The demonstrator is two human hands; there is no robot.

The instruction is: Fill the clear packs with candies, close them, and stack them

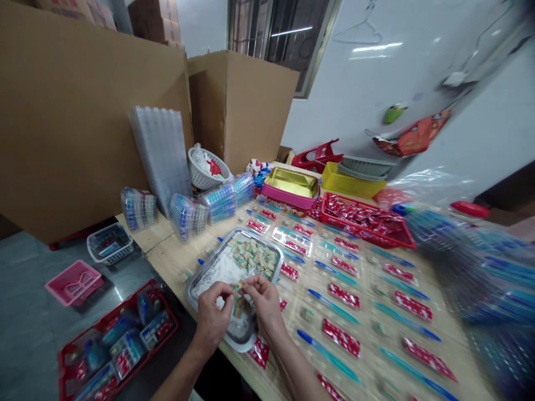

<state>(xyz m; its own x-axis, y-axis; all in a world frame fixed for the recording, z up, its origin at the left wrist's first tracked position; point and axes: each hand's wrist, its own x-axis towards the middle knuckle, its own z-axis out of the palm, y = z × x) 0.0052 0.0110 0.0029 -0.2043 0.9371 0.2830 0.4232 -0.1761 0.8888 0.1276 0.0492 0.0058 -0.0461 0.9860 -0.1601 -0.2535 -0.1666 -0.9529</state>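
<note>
Metal tray: lower centre, on the counter; its raised edge presumably keeps the loose small blocks from scattering.
Grip: left hand and right hand close in facing pinches above it, apparently on small blocks (fingers cover most of them), likely so dropped ones land inside.
Pens and red packets: rowed at lower right, seemingly spaced to keep each set distinct.

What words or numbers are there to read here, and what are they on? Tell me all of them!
There are none I can read.
Red packets: white marks, too small and blurred to tell if they are letters.
Cardboard boxes at top left: faint reddish marks, too blurred to read.
Small blocks in the tray: no writing I can make out.
</note>
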